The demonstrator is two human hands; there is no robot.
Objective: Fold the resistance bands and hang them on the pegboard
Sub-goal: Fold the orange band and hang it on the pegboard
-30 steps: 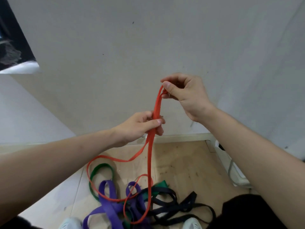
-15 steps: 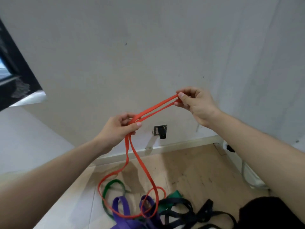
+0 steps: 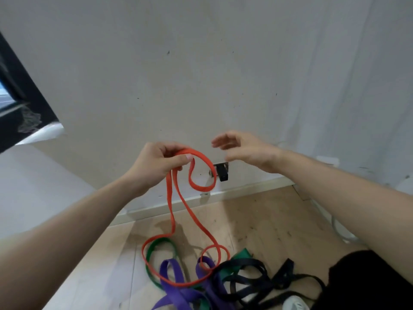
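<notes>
On the wooden floor (image 3: 268, 222) below, one green band (image 3: 156, 245), one purple band (image 3: 176, 287) and tangled black bands (image 3: 250, 278) are lying heaped, their number unclear. Left hand (image 3: 156, 166) fingers are pinching one orange resistance band (image 3: 178, 209), its loop drooping before a wall socket (image 3: 221, 172). Right hand (image 3: 248, 151) is hovering beside it, fingers spread, touching nothing.

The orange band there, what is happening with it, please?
A person is folding the orange band. The left hand pinches it in front of the wall, with one short loop hanging beside the hand and the long rest trailing down to the wooden floor. The right hand is open and holds nothing. Purple bands, a green band and black bands lie in a pile on the floor. No pegboard is in view.
</notes>
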